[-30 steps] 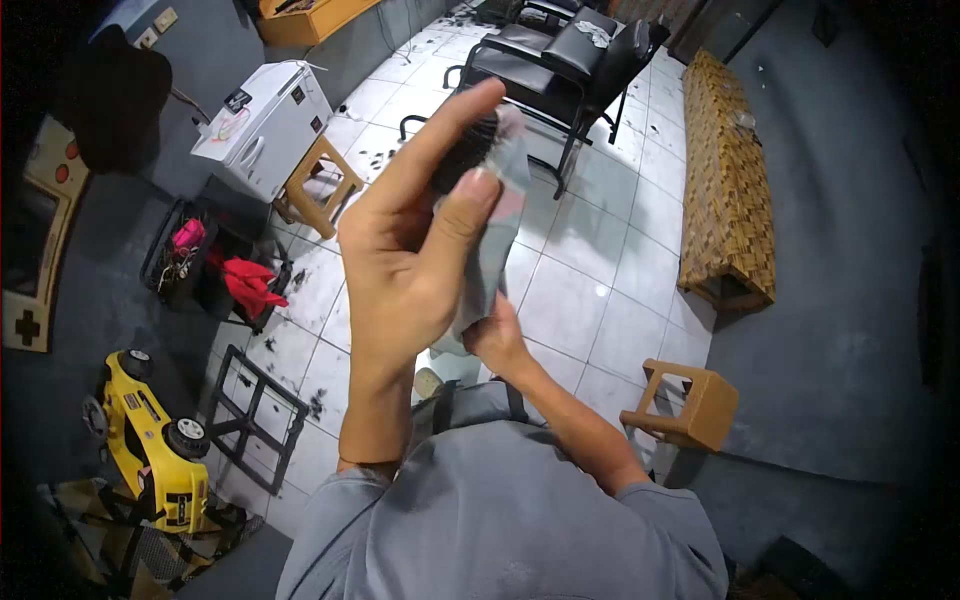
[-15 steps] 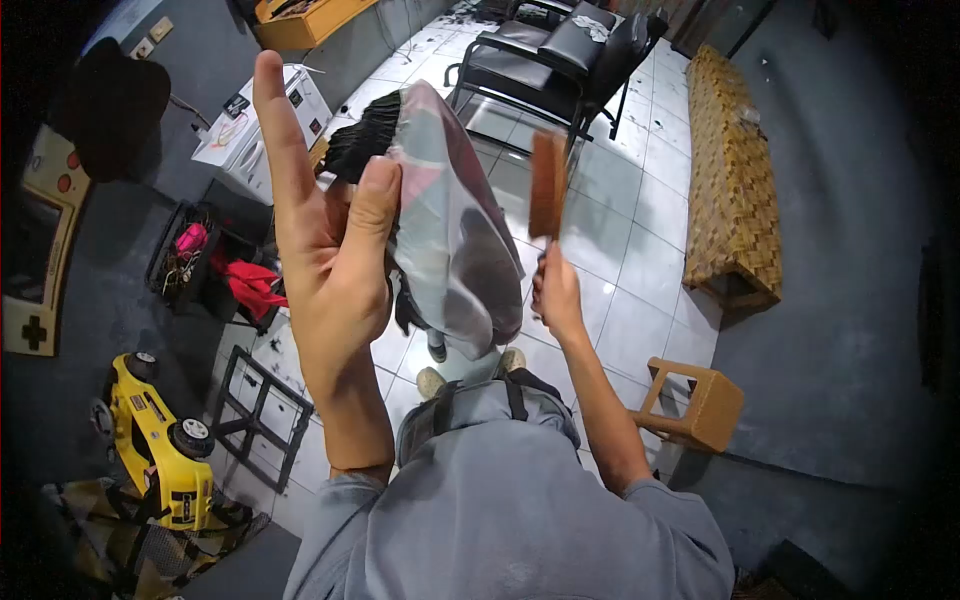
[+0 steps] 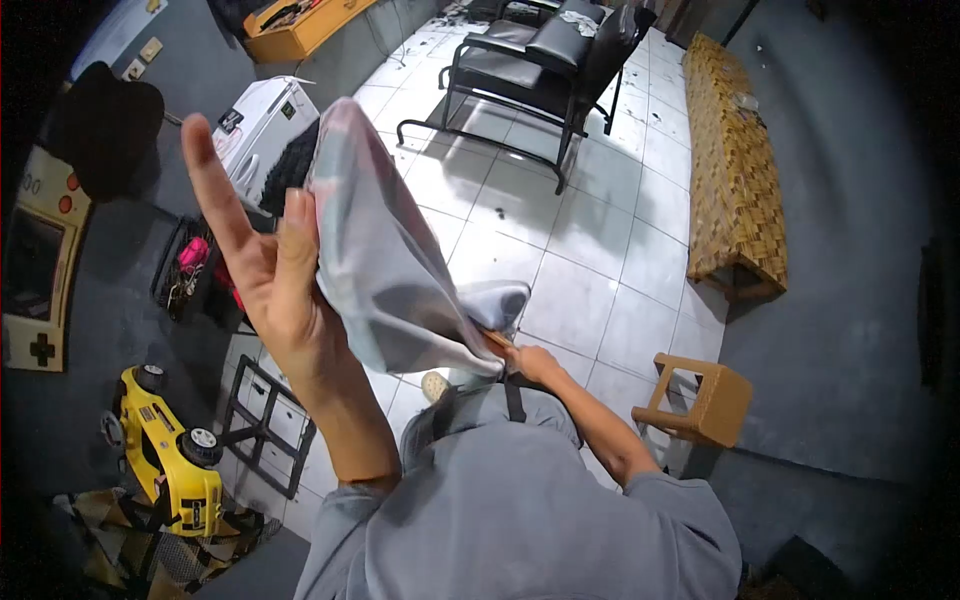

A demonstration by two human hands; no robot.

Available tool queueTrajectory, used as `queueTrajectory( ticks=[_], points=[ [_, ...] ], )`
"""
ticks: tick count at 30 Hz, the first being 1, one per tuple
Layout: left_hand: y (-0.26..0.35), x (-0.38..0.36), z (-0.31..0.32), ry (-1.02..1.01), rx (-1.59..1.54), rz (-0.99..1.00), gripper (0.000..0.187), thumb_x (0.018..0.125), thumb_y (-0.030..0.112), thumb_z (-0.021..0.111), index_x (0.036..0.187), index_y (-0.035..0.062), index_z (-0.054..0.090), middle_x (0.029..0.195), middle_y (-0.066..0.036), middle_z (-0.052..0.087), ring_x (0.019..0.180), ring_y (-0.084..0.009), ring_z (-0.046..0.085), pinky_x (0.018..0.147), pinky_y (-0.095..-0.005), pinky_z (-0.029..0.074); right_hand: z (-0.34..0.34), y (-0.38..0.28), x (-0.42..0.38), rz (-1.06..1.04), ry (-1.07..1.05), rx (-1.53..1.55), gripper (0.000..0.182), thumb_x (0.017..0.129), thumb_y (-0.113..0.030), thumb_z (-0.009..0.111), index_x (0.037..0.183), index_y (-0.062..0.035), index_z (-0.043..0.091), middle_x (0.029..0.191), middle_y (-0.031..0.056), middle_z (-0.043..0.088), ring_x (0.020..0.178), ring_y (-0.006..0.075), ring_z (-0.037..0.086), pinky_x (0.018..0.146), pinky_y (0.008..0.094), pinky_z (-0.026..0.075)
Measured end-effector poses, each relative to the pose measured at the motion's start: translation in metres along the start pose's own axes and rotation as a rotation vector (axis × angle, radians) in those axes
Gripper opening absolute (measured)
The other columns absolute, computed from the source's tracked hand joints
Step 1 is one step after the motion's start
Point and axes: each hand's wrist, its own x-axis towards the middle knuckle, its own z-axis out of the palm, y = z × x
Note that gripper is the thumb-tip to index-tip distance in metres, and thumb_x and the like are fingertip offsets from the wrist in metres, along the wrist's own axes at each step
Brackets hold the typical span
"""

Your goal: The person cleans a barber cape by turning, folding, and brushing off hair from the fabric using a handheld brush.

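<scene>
My left hand (image 3: 290, 290) is raised at centre left, index finger and thumb extended, the other fingers curled out of sight behind, where they hold a pale grey and pink cloth (image 3: 375, 270). The cloth hangs to the right of that hand, its lower end spread toward my lap. Something black and fringed (image 3: 292, 170) shows behind its upper left edge. My right hand (image 3: 535, 363) is closed around the handle of a wooden brush (image 3: 497, 341), low at the cloth's lower right edge. Folds of cloth cover most of the brush.
A black reclining chair (image 3: 530, 70) stands on the tiled floor ahead. A woven bench (image 3: 735, 170) and a tan stool (image 3: 715, 400) are on the right. On the left are a white cabinet (image 3: 262, 130), a black frame (image 3: 262, 425) and a yellow toy car (image 3: 165, 450).
My right hand has brought the brush down and left to the cloth's lower edge. My left hand and the cloth have shifted left and slightly down, and the cloth has spread toward my lap.
</scene>
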Motion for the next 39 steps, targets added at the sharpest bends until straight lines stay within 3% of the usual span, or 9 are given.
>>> queueTrajectory(
  ticks=[4,6,10,15,18,24,31,33,39],
  points=[
    [-0.008,-0.009,-0.011,-0.01,0.119,0.014,0.065,0.082,0.002,0.054,0.139,0.0048,0.023,0.146,-0.008,0.021,0.125,-0.0152,0.035,0.098,-0.0267,0.034,-0.03,0.012,-0.004,0.398,0.056,0.354,0.053,0.094,-0.038,0.025,0.082,0.003,0.058,0.07,0.0233,0.06,0.056,0.0315,0.062,0.048,0.0424,0.048],
    [-0.009,-0.011,-0.014,-0.038,0.114,0.012,0.065,0.082,0.004,0.055,0.139,0.0032,0.024,0.145,-0.01,0.023,0.125,-0.0175,0.036,0.099,-0.0277,0.033,-0.037,0.024,0.013,0.029,0.507,0.45,0.054,0.095,-0.041,0.026,0.074,0.0004,0.054,0.058,0.0145,0.056,0.039,0.0237,0.052,0.033,0.037,0.038],
    [-0.011,-0.022,-0.012,-0.075,0.04,-0.076,0.059,0.082,0.009,0.058,0.134,0.001,0.032,0.141,-0.015,0.029,0.128,-0.0205,0.033,0.103,-0.0317,0.028,-0.18,-0.106,-0.067,-0.02,0.394,1.5,0.048,0.096,-0.039,0.026,0.076,-0.0011,0.045,0.056,0.0014,0.04,0.05,0.0162,0.044,0.049,0.0301,0.039],
    [-0.012,-0.029,0.007,-0.175,-0.084,-0.111,0.058,0.082,0.009,0.059,0.132,-0.0043,0.034,0.138,-0.017,0.034,0.122,-0.0215,0.041,0.101,-0.0309,0.031,-0.15,-0.142,-0.041,-0.775,0.607,0.975,0.052,0.095,-0.043,0.028,0.113,0.0008,0.05,0.081,0.0137,0.057,0.072,0.0201,0.052,0.069,0.0312,0.043],
    [-0.012,-0.027,-0.007,-0.107,-0.03,-0.086,0.055,0.083,0.008,0.056,0.132,-0.0046,0.034,0.138,-0.017,0.034,0.124,-0.022,0.039,0.102,-0.0328,0.031,-0.084,-0.097,0.004,-0.435,0.423,0.435,0.033,0.095,-0.028,0.036,0.116,-0.0071,0.05,0.094,0.0209,0.06,0.079,0.036,0.06,0.07,0.041,0.047],
    [-0.007,-0.027,-0.042,0.087,-0.166,-0.196,0.049,0.087,0.004,0.05,0.132,-0.0035,0.032,0.13,-0.016,0.043,0.107,-0.0228,0.055,0.092,-0.0345,0.045,0.051,0.054,0.016,0.031,0.009,-0.067,0.037,0.092,-0.031,0.033,0.108,-0.0108,0.059,0.087,0.0215,0.062,0.078,0.0359,0.061,0.066,0.0444,0.048],
    [-0.006,-0.033,-0.024,0.035,-0.055,-0.144,0.048,0.085,0.007,0.055,0.128,-0.0055,0.038,0.13,-0.018,0.043,0.114,-0.0222,0.049,0.098,-0.0334,0.038,-0.069,-0.01,-0.004,0.149,0.473,0.922,0.053,0.092,-0.049,0.032,0.067,-0.0065,0.052,0.049,0.0017,0.044,0.037,0.0132,0.042,0.034,0.0291,0.034],
    [-0.009,-0.036,-0.02,-0.053,-0.075,-0.174,0.048,0.082,0.01,0.059,0.125,-0.007,0.042,0.13,-0.019,0.044,0.116,-0.0222,0.047,0.101,-0.0335,0.033,-0.143,-0.065,-0.041,-0.037,0.164,1.595,0.056,0.088,-0.06,0.035,0.082,-0.0056,0.049,0.053,-0.0009,0.041,0.043,0.0084,0.038,0.038,0.0232,0.032],
    [-0.007,-0.039,-0.012,-0.141,-0.148,-0.257,0.042,0.083,0.009,0.058,0.12,-0.0071,0.046,0.116,-0.015,0.054,0.103,-0.0172,0.054,0.091,-0.0272,0.038,-0.173,-0.126,-0.075,-0.607,-0.014,1.415,0.043,0.087,-0.048,0.05,0.075,-0.0068,0.052,0.053,-0.0056,0.034,0.043,0.004,0.033,0.039,0.0201,0.025]
  ],
)
